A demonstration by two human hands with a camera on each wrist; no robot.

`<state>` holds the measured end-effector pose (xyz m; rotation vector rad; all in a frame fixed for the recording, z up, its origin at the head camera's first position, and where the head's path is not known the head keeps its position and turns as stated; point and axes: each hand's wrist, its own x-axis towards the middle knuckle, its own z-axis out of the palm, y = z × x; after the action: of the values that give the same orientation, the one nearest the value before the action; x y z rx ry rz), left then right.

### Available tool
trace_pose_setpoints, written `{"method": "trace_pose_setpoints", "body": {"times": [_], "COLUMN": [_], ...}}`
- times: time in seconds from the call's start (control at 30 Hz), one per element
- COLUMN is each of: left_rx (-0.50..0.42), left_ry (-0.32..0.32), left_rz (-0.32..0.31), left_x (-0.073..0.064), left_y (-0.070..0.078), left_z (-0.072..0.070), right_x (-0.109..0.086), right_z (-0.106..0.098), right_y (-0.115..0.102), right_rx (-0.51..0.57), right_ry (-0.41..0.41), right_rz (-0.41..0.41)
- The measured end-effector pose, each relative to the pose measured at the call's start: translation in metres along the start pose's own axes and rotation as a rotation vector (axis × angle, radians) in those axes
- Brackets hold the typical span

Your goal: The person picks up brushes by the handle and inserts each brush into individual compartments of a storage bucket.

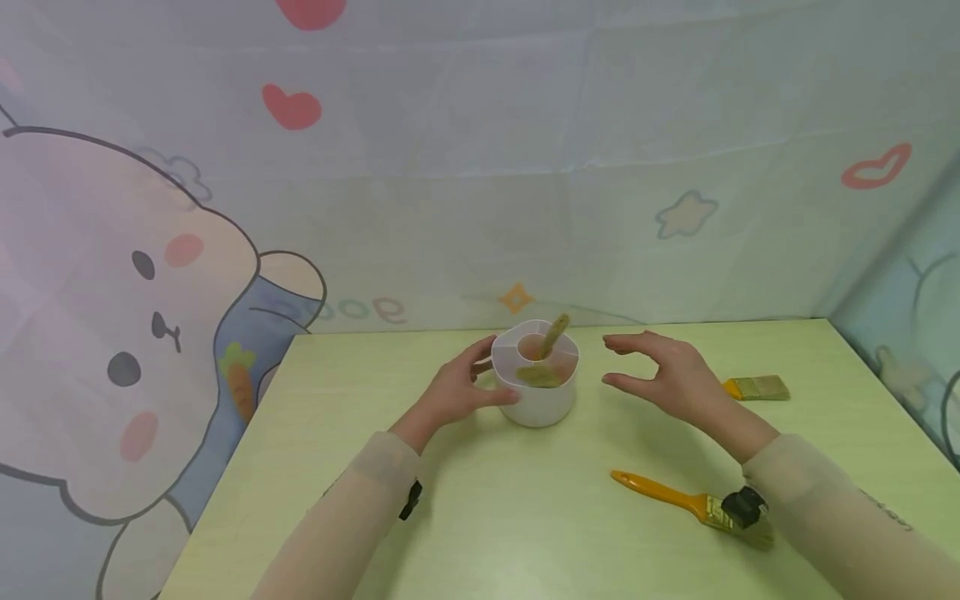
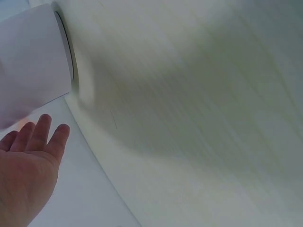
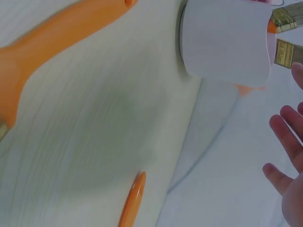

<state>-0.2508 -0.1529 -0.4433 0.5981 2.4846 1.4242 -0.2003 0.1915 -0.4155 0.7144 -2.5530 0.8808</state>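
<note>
A white round holder (image 1: 538, 407) with a ring-shaped top stands on the table near its back edge. Two paintbrushes stand in it bristles up, one brush (image 1: 555, 335) in the centre opening and another brush (image 1: 538, 377) nearer the front. My left hand (image 1: 459, 385) is at the holder's left side, thumb over its front and fingers extended; in the left wrist view the fingers (image 2: 39, 135) lie beside its wall. Right of the holder, my right hand (image 1: 671, 375) hovers with fingers and thumb spread apart, holding nothing.
An orange-handled paintbrush (image 1: 660, 492) lies at the front right, its bristle end partly under my right forearm. Behind my right wrist lies another paintbrush (image 1: 761, 387), its handle mostly hidden. A printed cloth backdrop (image 1: 465, 208) rises behind the table (image 1: 525, 517).
</note>
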Motion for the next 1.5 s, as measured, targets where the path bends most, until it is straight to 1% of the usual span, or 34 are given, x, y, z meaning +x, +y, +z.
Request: {"method": "trace_pose_setpoints", "body": {"times": [0.27, 0.53, 0.77, 1.0, 1.1, 1.3, 1.5], "left_rx": [-0.022, -0.011, -0.012, -0.019, -0.021, -0.029, -0.025], "left_ry": [-0.001, 0.01, 0.025, 0.041, 0.042, 0.018, 0.004], "left_rz": [0.034, 0.029, 0.04, 0.014, 0.016, 0.007, 0.015], "left_x": [-0.002, -0.002, -0.004, -0.009, -0.011, -0.013, -0.011], "left_y": [-0.003, -0.006, -0.006, -0.005, -0.005, -0.004, -0.006], "left_z": [-0.002, -0.005, -0.006, -0.006, -0.005, -0.005, -0.004], "right_x": [-0.007, -0.017, -0.026, -0.036, -0.04, -0.048, -0.056], "right_z": [-0.006, -0.012, -0.019, -0.025, -0.029, -0.036, -0.039], "right_y": [0.01, 0.021, 0.028, 0.035, 0.037, 0.039, 0.04], "right_rx": [0.014, -0.011, -0.026, -0.019, -0.02, -0.01, -0.021], "right_ry": [-0.006, -0.024, -0.044, -0.071, -0.078, -0.135, -0.195], "right_rz": [0.018, 0.033, 0.06, 0.08, 0.094, 0.147, 0.179]}}
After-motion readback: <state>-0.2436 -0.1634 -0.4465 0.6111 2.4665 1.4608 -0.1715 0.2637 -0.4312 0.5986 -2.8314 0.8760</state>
